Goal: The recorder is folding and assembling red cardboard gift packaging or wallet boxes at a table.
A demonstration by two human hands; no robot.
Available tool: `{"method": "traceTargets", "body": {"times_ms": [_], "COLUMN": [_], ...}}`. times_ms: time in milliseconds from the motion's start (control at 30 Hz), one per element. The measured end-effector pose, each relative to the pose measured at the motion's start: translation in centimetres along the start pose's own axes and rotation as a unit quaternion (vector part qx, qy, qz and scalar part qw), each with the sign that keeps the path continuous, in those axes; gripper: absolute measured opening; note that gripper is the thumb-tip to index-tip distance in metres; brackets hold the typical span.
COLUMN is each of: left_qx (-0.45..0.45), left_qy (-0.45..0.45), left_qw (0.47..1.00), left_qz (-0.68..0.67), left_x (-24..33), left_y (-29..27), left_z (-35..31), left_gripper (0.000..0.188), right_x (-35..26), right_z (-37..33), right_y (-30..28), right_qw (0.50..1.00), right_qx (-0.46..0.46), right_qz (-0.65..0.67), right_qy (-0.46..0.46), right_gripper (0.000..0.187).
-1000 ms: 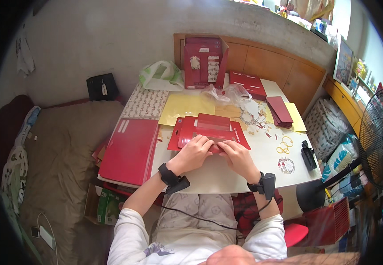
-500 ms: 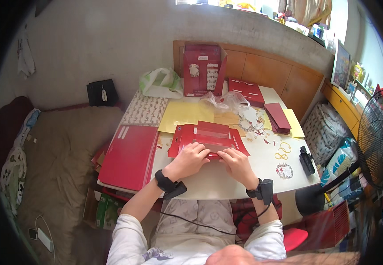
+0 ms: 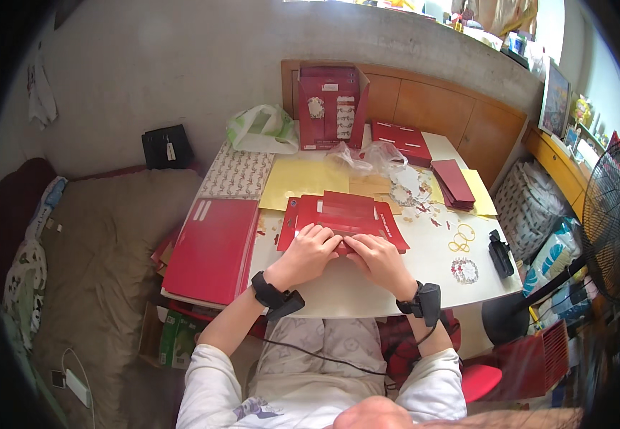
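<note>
Where the left hand [image 3: 311,252] and the right hand [image 3: 379,257] meet: a red cardboard piece [image 3: 353,207] is held by its near edge, midway along the white tabletop [image 3: 460,298] and set back from its near edge.
Left grip: closed on the red cardboard piece, with the fingers bent over its edge.
Right grip: closed on the same edge, its fingertips just beside those of the left; the thumbs are largely hidden, so their exact placing cannot be told.
Near left corner: a red stack [image 3: 210,247] is laid flat, with a patterned sheet [image 3: 238,171] behind it along the left edge.
Far edge: a red display box [image 3: 330,114] is stood upright between a green-and-white bag [image 3: 261,132] and a flat red box [image 3: 401,145].
Behind the cardboard: a yellow sheet [image 3: 292,179] is spread toward the left.
Right edge: a black object [image 3: 500,254] is placed there, with yellow rings [image 3: 462,236] and a beaded-looking ring [image 3: 464,270] laid nearby.
Far right corner: maroon strips [image 3: 453,184] are piled near it.
</note>
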State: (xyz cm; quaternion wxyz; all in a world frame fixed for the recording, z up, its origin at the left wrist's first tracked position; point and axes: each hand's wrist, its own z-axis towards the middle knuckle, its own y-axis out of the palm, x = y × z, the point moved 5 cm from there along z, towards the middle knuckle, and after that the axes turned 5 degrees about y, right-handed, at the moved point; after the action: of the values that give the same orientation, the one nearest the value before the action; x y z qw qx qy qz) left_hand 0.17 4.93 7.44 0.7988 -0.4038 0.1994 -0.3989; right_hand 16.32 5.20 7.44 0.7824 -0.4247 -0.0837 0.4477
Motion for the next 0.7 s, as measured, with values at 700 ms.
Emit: {"method": "traceTargets", "body": {"times_ms": [700], "left_qx": [-0.006], "left_qy": [-0.033], "left_qw": [0.999], "left_qz": [-0.007], "left_x": [-1.5], "left_y": [-0.7], "left_z": [-2.0], "left_gripper": [0.032], "right_x": [0.6], "right_z": [-0.6], "right_y": [0.2], "right_qw": [1.000], "right_qx": [0.010], "right_qz": [-0.006], "right_qy": [0.009], "right_gripper": [0.023]}}
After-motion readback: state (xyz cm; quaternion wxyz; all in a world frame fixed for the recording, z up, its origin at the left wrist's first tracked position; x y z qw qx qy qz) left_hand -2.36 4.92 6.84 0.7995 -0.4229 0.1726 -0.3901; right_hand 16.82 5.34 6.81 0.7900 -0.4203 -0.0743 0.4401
